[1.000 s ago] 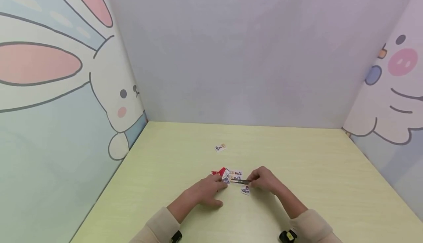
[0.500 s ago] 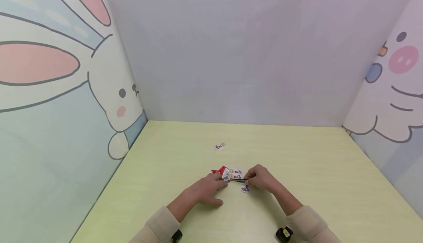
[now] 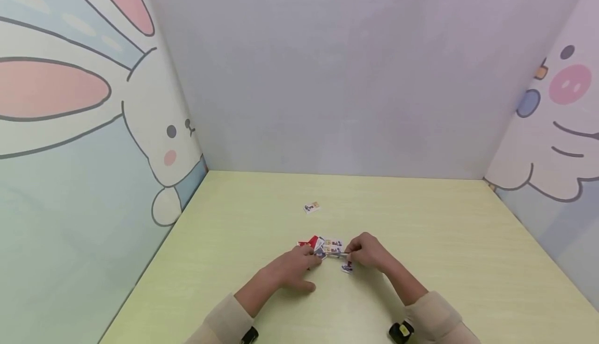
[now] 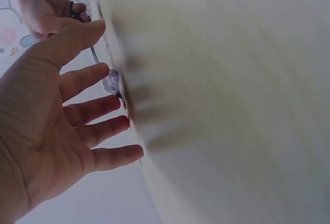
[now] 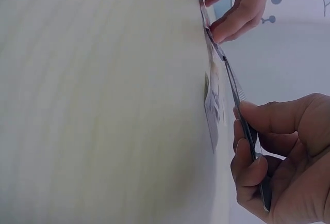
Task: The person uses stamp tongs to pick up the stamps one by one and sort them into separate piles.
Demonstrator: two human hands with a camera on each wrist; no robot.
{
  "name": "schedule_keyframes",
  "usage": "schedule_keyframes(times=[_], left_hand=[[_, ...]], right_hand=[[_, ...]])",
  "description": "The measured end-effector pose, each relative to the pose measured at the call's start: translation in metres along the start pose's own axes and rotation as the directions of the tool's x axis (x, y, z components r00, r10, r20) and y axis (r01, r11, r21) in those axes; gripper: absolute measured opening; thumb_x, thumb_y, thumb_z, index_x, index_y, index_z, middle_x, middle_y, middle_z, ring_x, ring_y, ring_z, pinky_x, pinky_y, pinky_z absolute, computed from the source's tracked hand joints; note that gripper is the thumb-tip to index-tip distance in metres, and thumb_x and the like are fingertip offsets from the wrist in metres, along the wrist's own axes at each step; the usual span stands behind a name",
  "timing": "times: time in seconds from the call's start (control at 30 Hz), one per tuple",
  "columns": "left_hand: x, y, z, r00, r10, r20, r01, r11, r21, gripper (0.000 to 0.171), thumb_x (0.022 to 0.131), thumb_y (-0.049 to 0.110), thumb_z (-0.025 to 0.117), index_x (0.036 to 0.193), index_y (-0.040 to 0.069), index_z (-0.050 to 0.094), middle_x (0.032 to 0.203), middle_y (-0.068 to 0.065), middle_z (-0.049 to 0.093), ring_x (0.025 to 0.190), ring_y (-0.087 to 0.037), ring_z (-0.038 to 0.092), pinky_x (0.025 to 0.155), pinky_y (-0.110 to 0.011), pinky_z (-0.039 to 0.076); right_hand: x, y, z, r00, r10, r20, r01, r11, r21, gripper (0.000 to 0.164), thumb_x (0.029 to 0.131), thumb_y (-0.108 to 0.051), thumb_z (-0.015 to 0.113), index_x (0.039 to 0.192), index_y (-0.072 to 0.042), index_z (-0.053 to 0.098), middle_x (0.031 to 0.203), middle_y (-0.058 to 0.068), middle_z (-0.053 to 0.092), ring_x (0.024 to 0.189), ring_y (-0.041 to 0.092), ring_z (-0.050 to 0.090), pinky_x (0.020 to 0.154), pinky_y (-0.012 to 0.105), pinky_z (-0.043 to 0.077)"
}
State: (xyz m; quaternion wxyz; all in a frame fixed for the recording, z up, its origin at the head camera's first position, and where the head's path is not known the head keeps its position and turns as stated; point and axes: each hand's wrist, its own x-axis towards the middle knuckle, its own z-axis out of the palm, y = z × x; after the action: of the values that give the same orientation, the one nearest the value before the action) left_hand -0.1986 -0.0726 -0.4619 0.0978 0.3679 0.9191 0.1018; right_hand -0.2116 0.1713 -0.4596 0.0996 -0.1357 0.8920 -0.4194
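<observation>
A person at a pale yellow table (image 3: 444, 229) works over small paper pieces with both hands. The right hand (image 3: 367, 250) grasps slim tweezers (image 5: 249, 137) between thumb and curled fingers, the tool pointing left, toward the other hand. The tips reach a grey-blue piece (image 3: 320, 253) beside the left fingertips; whether they pinch it cannot be told. The left hand (image 3: 292, 270), clasping nothing, lies with fingers extended and spread, its fingertips down at the left side of the pile and its thumb apart on the near side.

The pile sits between the hands: a red piece (image 3: 312, 241) at the left, partly behind the left fingers on the far side, and a white sheet (image 3: 333, 245) with rows of small printed figures at the right, just beyond the tweezers. A small card (image 3: 347, 268) lies on the near side of the tool, next to the right fingertips. Another card (image 3: 312, 207) rests alone toward the far side of the table, well apart from the pile.

A plain grey wall (image 3: 346, 74) closes the far side. A cartoon rabbit (image 3: 156, 126) covers the left wall; the sleeves (image 3: 432, 315) are beige.
</observation>
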Motion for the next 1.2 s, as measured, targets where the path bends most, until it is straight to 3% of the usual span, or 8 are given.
schedule_keyframes(times=[0.23, 0.53, 0.77, 1.0, 1.2], left_hand=[[-0.008, 0.001, -0.014, 0.994, 0.009, -0.107, -0.008, 1.000, 0.008, 0.046, 0.080, 0.035, 0.073, 0.120, 0.016, 0.062, 0.110, 0.001, 0.055, 0.087, -0.010, 0.048, 0.071, -0.023, 0.044], [-0.009, 0.002, -0.011, 0.994, 0.000, -0.108, -0.001, 1.000, -0.009, 0.040, 0.080, 0.034, 0.073, 0.116, 0.018, 0.064, 0.108, 0.003, 0.057, 0.088, -0.009, 0.050, 0.074, -0.025, 0.045], [-0.003, 0.005, -0.009, 0.994, 0.001, -0.114, -0.001, 1.000, -0.006, 0.042, 0.081, 0.036, 0.071, 0.117, 0.016, 0.064, 0.110, 0.003, 0.058, 0.095, -0.013, 0.053, 0.077, -0.030, 0.046], [0.006, 0.002, 0.000, 0.991, -0.015, -0.133, 0.014, 1.000, -0.008, 0.042, 0.080, 0.037, 0.071, 0.116, 0.017, 0.064, 0.113, 0.003, 0.058, 0.099, -0.014, 0.053, 0.080, -0.033, 0.046], [0.013, 0.005, 0.001, 0.989, 0.000, -0.145, 0.000, 1.000, 0.001, 0.042, 0.079, 0.038, 0.071, 0.115, 0.018, 0.064, 0.115, 0.004, 0.058, 0.109, -0.015, 0.052, 0.086, -0.034, 0.045]], right_hand=[[-0.004, 0.001, -0.012, 0.998, -0.062, -0.018, 0.062, 0.997, 0.037, 0.006, 0.078, 0.003, 0.065, 0.082, 0.004, 0.070, 0.072, 0.005, 0.063, 0.061, 0.014, 0.047, 0.052, 0.028, 0.039], [-0.010, 0.007, -0.013, 0.997, -0.068, -0.022, 0.069, 0.994, 0.083, 0.007, 0.077, 0.003, 0.064, 0.082, 0.005, 0.069, 0.073, 0.007, 0.064, 0.063, 0.015, 0.048, 0.054, 0.028, 0.040], [-0.022, 0.012, -0.022, 0.994, -0.021, -0.111, 0.028, 0.998, 0.062, 0.008, 0.077, 0.004, 0.062, 0.082, 0.004, 0.069, 0.072, 0.005, 0.062, 0.062, 0.016, 0.048, 0.054, 0.029, 0.040], [-0.019, 0.022, -0.030, 0.986, 0.048, -0.158, -0.041, 0.998, 0.045, 0.008, 0.077, 0.002, 0.063, 0.082, 0.003, 0.070, 0.073, 0.003, 0.061, 0.062, 0.016, 0.048, 0.055, 0.030, 0.041], [-0.016, 0.028, -0.041, 0.979, 0.111, -0.173, -0.094, 0.990, 0.104, 0.010, 0.079, 0.004, 0.062, 0.085, 0.007, 0.068, 0.068, 0.003, 0.058, 0.059, 0.016, 0.046, 0.051, 0.029, 0.039]])
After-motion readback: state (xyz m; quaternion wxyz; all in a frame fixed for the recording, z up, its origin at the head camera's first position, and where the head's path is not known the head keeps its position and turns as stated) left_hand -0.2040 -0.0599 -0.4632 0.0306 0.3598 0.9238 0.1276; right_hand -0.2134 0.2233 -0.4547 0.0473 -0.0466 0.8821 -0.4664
